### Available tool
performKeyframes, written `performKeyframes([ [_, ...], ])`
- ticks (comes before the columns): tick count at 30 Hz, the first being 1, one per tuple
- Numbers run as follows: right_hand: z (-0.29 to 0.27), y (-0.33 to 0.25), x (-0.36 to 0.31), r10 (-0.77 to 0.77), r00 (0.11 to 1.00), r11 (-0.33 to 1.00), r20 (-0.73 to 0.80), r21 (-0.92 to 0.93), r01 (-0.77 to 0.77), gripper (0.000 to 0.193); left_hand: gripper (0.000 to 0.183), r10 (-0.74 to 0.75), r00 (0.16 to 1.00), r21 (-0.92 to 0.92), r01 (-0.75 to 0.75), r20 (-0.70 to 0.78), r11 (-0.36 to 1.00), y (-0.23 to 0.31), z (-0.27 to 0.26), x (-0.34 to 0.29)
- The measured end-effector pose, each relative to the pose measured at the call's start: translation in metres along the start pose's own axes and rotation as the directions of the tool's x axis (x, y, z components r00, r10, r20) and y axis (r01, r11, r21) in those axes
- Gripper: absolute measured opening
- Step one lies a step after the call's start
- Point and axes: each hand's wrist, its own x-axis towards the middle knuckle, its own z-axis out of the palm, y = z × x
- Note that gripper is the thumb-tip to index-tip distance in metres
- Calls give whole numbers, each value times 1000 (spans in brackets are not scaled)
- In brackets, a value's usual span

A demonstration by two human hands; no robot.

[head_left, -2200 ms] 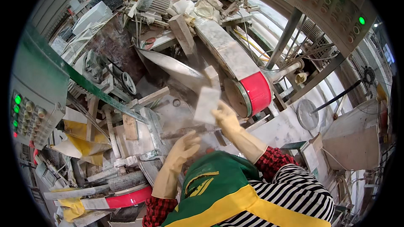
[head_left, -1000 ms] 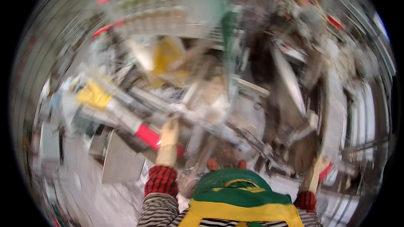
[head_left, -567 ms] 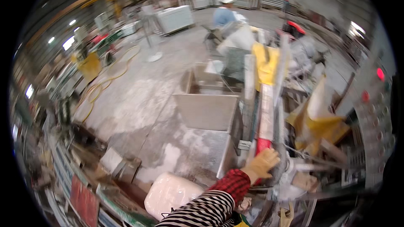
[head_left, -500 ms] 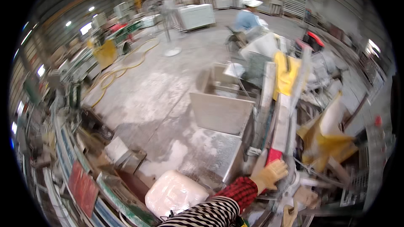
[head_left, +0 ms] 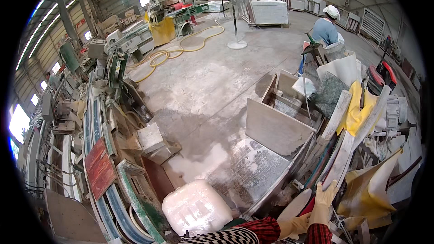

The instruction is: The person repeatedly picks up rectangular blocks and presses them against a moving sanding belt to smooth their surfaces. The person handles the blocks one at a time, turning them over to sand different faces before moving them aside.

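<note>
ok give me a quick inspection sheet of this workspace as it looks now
Surface: dusty concrete floor, white powder patches.
Job's things: stone slabs leaning by the machine; grey slab-walled bin.
Clutter: translucent white jug, red board, yellow sheet.
Hands: gloved right hand raised against the slab edges; gloved left hand low beside it; neither visibly grips anything.
Cables: yellow hose coiled across the floor.
Surroundings: a person in a white cap working, standing fan.

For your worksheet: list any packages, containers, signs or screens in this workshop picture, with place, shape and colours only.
Plastic jug: bottom centre on the floor, squarish, translucent white.
Red panel: lower left, leaning among stacked frames, flat rectangle, worn red.
Screens: none visible.
</note>
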Motion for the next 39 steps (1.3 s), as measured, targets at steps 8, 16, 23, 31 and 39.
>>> performKeyframes([
  [8, 1, 37, -8, -63, 997, 998, 32, 14, 63, 83, 37, -202, 928, -629, -43, -313, 776, 8, -22, 9],
  [16, -69, 21, -53, -36, 978, 909, 207, 414, -54, 98, 47, -34, 991, -606, -51, -128, 794, -11, -43, -6],
  [23, -52, 199, -130, 158, 954, 140, 256, 950, -278, 68, 67, 310, 937, -768, -78, 162, 636, -71, -136, 37],
  [31, -90, 261, -322, 483, 857, -273, 180, 961, -48, 41, 58, 105, 862, -864, 502, 496, -46, 12, -136, 27],
  [39, -90, 268, -418, 588, 804, -126, -90, 971, 201, 57, 55, 890, 308, -239, 942, 335, -236, 111, -243, 37],
])
